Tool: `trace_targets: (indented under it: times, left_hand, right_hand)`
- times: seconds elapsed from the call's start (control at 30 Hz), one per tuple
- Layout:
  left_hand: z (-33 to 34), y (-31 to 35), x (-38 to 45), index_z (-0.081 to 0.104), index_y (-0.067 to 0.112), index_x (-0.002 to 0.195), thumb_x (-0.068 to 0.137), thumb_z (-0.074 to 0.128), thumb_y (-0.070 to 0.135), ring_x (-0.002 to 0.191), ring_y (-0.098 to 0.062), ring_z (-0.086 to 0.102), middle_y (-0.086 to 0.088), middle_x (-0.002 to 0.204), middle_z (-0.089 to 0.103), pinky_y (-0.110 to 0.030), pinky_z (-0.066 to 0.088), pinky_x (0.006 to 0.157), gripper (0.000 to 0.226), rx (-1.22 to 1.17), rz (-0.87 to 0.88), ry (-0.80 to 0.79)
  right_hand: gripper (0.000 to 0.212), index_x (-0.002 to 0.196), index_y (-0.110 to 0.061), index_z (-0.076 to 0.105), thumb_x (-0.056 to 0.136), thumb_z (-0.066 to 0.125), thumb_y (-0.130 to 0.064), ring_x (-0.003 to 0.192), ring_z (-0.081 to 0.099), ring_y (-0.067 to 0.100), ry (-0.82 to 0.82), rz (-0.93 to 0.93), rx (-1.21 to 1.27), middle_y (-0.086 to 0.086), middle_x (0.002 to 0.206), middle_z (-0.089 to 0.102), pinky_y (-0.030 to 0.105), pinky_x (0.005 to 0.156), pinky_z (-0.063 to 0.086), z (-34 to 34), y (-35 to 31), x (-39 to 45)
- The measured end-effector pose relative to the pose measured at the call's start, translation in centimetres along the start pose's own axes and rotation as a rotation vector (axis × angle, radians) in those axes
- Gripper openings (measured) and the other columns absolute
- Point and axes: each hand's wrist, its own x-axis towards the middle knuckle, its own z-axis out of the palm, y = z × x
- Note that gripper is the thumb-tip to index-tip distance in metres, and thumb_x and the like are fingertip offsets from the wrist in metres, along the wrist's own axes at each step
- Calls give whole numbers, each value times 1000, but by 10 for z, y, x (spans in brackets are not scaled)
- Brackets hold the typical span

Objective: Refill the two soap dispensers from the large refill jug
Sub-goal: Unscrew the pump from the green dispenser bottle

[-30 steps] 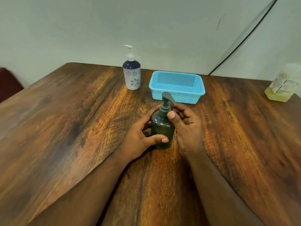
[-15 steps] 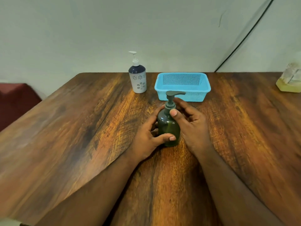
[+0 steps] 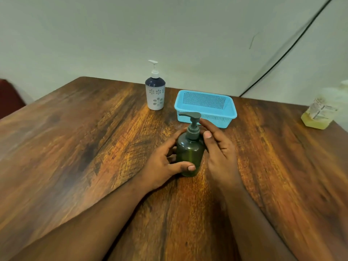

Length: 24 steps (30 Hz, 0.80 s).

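A dark green soap dispenser [image 3: 190, 153] with a grey pump stands upright on the wooden table [image 3: 94, 147] in front of me. My left hand [image 3: 162, 164] wraps its body, thumb across the front. My right hand [image 3: 219, 151] is at the pump collar, fingers behind the neck and thumb lifted just beside it. The pump spout points left. A white dispenser with a navy shoulder and flower cut-outs [image 3: 155, 91] stands at the back. The refill jug [image 3: 320, 113], holding yellow liquid, sits at the far right edge, partly out of view.
A light blue perforated basket [image 3: 206, 108] stands just behind the green dispenser. A black cable [image 3: 282, 55] runs diagonally down the wall to the table's back edge. Something dark red [image 3: 9, 98] shows past the table's left corner.
The pump head has turned: its spout pointed right half a second ago and now points left. My right thumb has come off the collar. The left hand keeps its hold.
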Motion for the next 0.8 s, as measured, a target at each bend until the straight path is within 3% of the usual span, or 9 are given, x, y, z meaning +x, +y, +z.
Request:
trace_targets:
  times: [0.1, 0.17, 0.27, 0.4, 0.5, 0.6, 0.73, 0.8]
  left_hand:
    - [-3, 1, -3, 40, 37, 143, 72, 82, 9, 124, -6, 57, 11, 136, 58, -21, 51, 94, 87, -18, 2, 18]
    - [-2, 3, -1, 39, 37, 140, 71, 79, 5, 121, -3, 59, 12, 133, 58, -17, 51, 90, 85, -14, 8, 11]
    - [-2, 1, 1, 42, 42, 138, 72, 80, 3, 121, -11, 61, 6, 133, 60, -22, 52, 91, 86, -26, -12, 7]
    - [-4, -2, 2, 47, 49, 133, 71, 82, 2, 122, -12, 60, 8, 135, 60, -23, 51, 93, 85, -21, -20, 4]
    - [-4, 1, 2, 45, 44, 134, 69, 82, 8, 121, -10, 61, 6, 136, 59, -22, 51, 93, 83, -15, -28, 6]
    - [-7, 4, 1, 44, 52, 128, 69, 83, 11, 118, 2, 60, 16, 131, 59, -15, 50, 90, 82, 4, -41, 66]
    - [-9, 5, 0, 43, 40, 137, 73, 82, 3, 114, 8, 59, 16, 132, 58, -9, 48, 85, 84, -21, -36, 114]
    - [-7, 5, -1, 41, 34, 145, 74, 82, 5, 112, 7, 60, 15, 133, 56, -9, 49, 83, 87, -22, -39, 104]
  right_hand:
    - [40, 124, -27, 59, 85, 64, -20, 116, 61, 11, -35, 55, 2, -8, 119, 67, 29, 94, 52, 1, -7, 0]
    - [46, 120, -37, 60, 79, 76, -25, 115, 61, 12, -37, 49, -124, -8, 119, 64, 39, 96, 53, 1, -10, 7]
    - [39, 118, -28, 64, 82, 72, -14, 112, 62, 13, -43, -14, -228, -6, 116, 66, 43, 95, 52, 2, -19, 15]
    - [33, 116, -13, 66, 84, 66, -3, 106, 66, 14, 49, -48, 19, -2, 107, 72, 29, 88, 54, -1, -45, 22]
    - [29, 106, -13, 70, 82, 66, 2, 98, 69, 21, 150, -143, 215, 0, 97, 74, 40, 89, 55, -7, -59, 30]
    - [26, 98, -16, 73, 79, 69, 1, 98, 68, 28, 191, -216, 304, 6, 98, 74, 49, 88, 54, -15, -76, 32]
    - [28, 93, -13, 72, 79, 66, 10, 91, 70, 27, 245, -259, 342, 7, 93, 74, 48, 87, 53, -21, -89, 26]
    - [25, 98, -6, 67, 81, 63, 12, 93, 70, 28, 260, -250, 227, 10, 97, 73, 45, 89, 53, -26, -88, 17]
